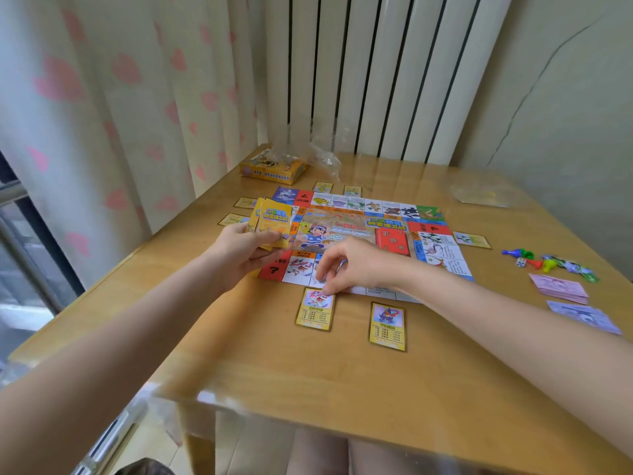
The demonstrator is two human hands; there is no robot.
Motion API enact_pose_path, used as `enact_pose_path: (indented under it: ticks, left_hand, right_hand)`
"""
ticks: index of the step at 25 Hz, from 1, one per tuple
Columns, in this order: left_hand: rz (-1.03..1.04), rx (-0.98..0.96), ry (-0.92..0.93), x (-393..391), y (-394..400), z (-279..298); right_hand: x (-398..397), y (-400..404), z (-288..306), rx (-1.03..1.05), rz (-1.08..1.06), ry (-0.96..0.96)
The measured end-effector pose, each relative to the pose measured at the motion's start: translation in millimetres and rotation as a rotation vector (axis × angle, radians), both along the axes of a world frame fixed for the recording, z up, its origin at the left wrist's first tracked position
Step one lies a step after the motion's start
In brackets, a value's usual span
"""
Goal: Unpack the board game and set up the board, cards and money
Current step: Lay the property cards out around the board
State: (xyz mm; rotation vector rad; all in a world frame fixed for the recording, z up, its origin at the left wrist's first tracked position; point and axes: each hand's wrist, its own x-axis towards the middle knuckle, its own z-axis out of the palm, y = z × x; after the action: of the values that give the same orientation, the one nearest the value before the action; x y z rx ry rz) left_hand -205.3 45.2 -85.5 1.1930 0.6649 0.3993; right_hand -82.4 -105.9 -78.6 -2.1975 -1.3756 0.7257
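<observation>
Board (363, 234) lies flat mid-table, and everything is placed off it. Left hand (246, 248) hovers over the board's left edge, fingers curled round a fanned deck (270, 221) of yellow-backed cards, thumb on top. Right hand (346, 265) is down at the board's near edge, fingertips (325, 289) touching the top of a card (315, 308) that lies face up just below that edge; whether it pinches or only presses, I cannot tell. A second card (387, 325) sits to the right of it, also along the near edge. More cards ring the board on the far, left and right sides. Money (560, 289) is stacked well to the board's right, with pawns and a die (520, 262) just beyond it, and the box (274, 168) past the far left corner.

These cards look thin, light and slick, likely to skate on the glossy table (308, 389). My read: slide one with a flat fingertip, or lift it by a short edge. The deck wants a firm side grip, since a fan slips easily.
</observation>
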Motion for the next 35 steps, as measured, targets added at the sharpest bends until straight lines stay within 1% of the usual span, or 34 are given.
enact_pose_path:
  ticks: [4,10,15,19,24,27,35]
  left_hand:
    - [0.015,-0.001,0.01,3.0,-1.6,1.3]
    - [0.008,-0.008,-0.011,5.8,-2.2,0.9]
    - [-0.047,-0.004,-0.021,13.9,-6.7,-0.3]
    - [-0.048,0.004,-0.001,18.4,-8.7,-2.0]
    - [-0.041,-0.01,-0.002,17.7,-8.2,-4.1]
    - [-0.041,0.001,-0.023,13.6,-5.1,-2.8]
    - [-0.012,0.002,-0.021,9.4,-1.5,-0.6]
  right_hand:
    - [-3.5,-0.9,0.6,0.04,-0.037,-0.018]
    - [-2.1,-3.3,-2.0,0.027,-0.019,-0.053]
    - [0.3,-8.3,0.4,0.022,-0.008,0.002]
    - [-0.3,-8.3,3.7,0.015,0.002,0.046]
    - [-2.4,-7.3,2.9,0.057,-0.012,0.138]
    - [-7.1,1.0,1.2,0.104,-0.063,0.12]
    - [-34.5,25.1,-4.7,0.101,-0.188,0.033]
